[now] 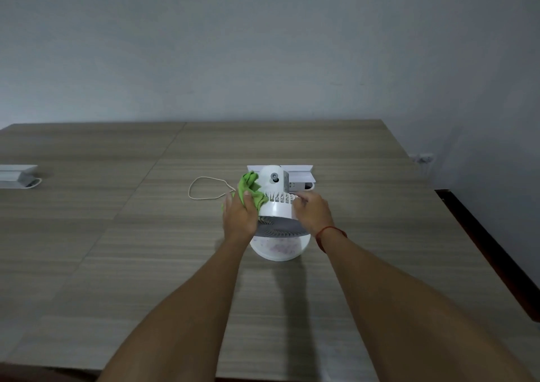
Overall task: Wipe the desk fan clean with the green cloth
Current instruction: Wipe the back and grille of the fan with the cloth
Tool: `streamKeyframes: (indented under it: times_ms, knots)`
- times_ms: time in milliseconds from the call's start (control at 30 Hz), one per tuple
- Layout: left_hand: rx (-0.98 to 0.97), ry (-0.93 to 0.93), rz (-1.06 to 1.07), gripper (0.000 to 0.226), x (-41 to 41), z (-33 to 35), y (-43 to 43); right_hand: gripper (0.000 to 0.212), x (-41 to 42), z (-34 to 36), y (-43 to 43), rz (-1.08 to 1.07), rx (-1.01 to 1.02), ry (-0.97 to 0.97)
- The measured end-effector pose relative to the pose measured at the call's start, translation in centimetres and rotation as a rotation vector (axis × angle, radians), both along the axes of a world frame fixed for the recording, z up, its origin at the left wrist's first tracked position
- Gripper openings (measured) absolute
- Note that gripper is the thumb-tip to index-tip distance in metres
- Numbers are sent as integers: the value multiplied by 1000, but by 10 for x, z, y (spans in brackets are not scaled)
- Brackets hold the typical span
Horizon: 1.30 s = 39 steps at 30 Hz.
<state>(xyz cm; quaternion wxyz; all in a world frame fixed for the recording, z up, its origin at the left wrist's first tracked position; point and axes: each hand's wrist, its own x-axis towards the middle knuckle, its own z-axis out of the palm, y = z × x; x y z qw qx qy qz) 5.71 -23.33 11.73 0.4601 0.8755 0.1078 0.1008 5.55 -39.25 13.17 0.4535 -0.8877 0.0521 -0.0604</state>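
A white desk fan (276,210) stands in the middle of the wooden table (146,235), its grey grille facing me and its round base near me. My left hand (240,216) presses the crumpled green cloth (250,189) against the fan's left side, by the motor housing. On the fan's right side, my right hand (313,213) grips the slotted rear of the housing. A red thread circles my right wrist.
The fan's white cord (204,189) loops on the table to the left. A white cable box (298,174) with sockets sits just behind the fan, and another white box (17,175) at the far left. The table's right edge drops off beside a dark ledge (491,253).
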Motion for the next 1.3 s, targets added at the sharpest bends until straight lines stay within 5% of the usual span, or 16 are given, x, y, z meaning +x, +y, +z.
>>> streamKeyframes:
  times_ms: [333, 600, 767, 1100, 1167, 1300]
  knots:
    - [262, -157, -206, 48, -17, 1, -14, 31, 13, 7, 3, -38, -10, 69]
    - [5, -39, -41, 65, 10, 1, -3, 32, 17, 8, 2, -5, -28, 38]
    - [-288, 82, 115, 52, 11, 3, 6, 32, 18, 7, 4, -35, 14, 40]
    - [36, -119, -114, 47, -13, 4, -9, 37, 15, 4, 15, -147, 125, 101]
    - [98, -142, -184, 50, -17, 9, -10, 48, 13, 9, 20, -97, 65, 62]
    - [125, -181, -188, 51, -13, -1, -5, 37, 15, 19, 26, 29, -152, -28]
